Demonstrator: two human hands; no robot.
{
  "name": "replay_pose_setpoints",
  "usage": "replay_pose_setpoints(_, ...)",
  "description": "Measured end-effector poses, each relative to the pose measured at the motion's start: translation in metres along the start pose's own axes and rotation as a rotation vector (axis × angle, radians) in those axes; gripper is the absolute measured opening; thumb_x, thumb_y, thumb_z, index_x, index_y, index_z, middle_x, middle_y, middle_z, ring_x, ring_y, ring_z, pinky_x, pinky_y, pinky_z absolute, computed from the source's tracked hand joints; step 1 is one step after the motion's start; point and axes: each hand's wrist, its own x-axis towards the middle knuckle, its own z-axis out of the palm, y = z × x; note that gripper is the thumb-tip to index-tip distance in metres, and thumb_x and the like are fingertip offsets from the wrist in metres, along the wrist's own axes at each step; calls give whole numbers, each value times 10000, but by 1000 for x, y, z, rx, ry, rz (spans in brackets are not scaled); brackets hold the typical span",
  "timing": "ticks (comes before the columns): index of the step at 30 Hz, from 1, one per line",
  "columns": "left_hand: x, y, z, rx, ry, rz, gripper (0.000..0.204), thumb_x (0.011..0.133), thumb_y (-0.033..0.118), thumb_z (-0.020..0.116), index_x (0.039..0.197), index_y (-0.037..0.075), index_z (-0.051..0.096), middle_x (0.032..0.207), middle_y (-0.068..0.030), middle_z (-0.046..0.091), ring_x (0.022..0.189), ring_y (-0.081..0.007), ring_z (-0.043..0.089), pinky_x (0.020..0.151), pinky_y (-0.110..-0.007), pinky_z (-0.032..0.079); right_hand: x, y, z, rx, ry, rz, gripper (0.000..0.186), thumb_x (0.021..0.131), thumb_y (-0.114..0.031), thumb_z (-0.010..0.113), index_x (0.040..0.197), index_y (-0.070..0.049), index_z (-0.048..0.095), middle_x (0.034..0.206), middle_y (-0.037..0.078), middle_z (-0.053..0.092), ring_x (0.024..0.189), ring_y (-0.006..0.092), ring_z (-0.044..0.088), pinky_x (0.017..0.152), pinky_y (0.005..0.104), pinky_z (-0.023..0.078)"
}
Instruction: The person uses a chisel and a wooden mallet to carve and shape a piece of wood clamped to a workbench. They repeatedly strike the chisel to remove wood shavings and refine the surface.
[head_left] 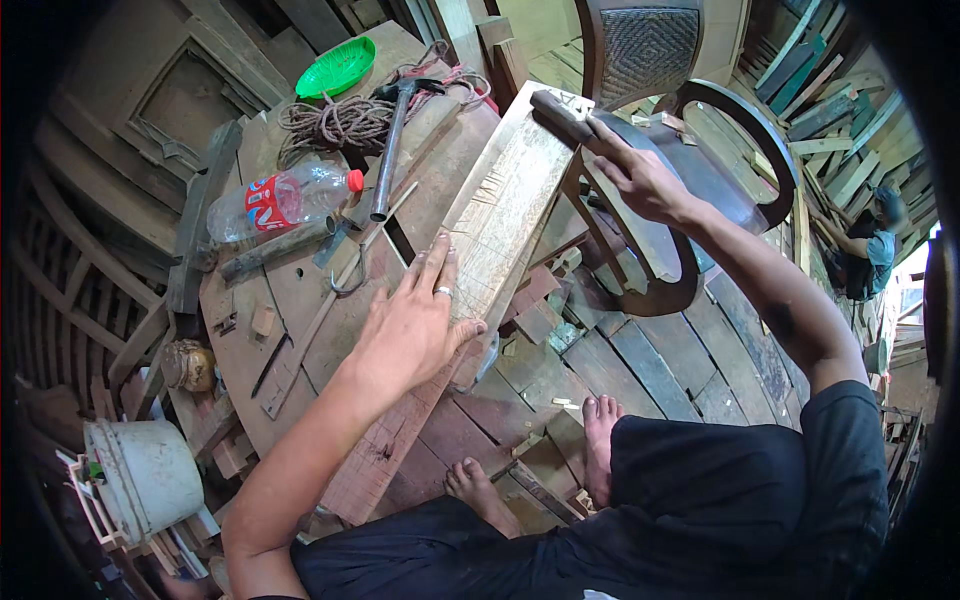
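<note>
A long pale wooden board [515, 190] with rough grain and thin marks slants from the table toward the far right. My left hand [405, 325], with a ring on one finger, lies on its near part, fingers stretched out and thumb apart. At the board's far end, a dark brown rounded wooden bar [562, 117] rests across the surface. My right hand [645, 178] is closed on the bar's right end, its index finger extended along it. The bar's underside is hidden. Below my left hand, a reddish plank [385, 455] reaches down toward my lap.
On the wooden table [300, 360] lie a hammer [393, 150], coiled rope [340, 125], a plastic bottle [285, 203] and a green basket [336, 68]. A dark chair [690, 185] stands right of the board. A white bucket [145, 475] sits lower left. Another person [870, 245] crouches far right.
</note>
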Motion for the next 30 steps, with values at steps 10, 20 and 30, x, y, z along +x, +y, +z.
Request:
replay_pose_setpoints(10, 14, -24, -43, -290, 566, -28, 856, 836, 499, 826, 1464, 18, 499, 1354, -263, 612, 1250, -409, 610, 1045, -476, 492, -42, -93, -28, 941, -847, 99, 541, 1053, -401, 580, 1419, -3, 561, 726, 24, 621, 579, 70, 571, 495, 231, 427)
replay_pose_setpoints(20, 10, -21, -33, -480, 386, 4, 497, 915, 409, 794, 1199, 19, 675, 980, -171, 730, 841, -256, 708, 760, -376, 550, -41, -103, -24, 960, -836, -11, 598, 1050, -410, 594, 1492, -12, 534, 803, -19, 567, 594, 62, 513, 506, 249, 409)
replay_pose_setpoints(30, 6, -17, -40, -419, 421, 123, 467, 948, 360, 762, 1229, 6, 648, 1115, -191, 705, 883, -268, 713, 753, -378, 559, -43, -96, -28, 1051, -1041, 173, 502, 1082, -483, 456, 1083, -56, 718, 721, 97, 730, 475, 99, 567, 460, 251, 449)
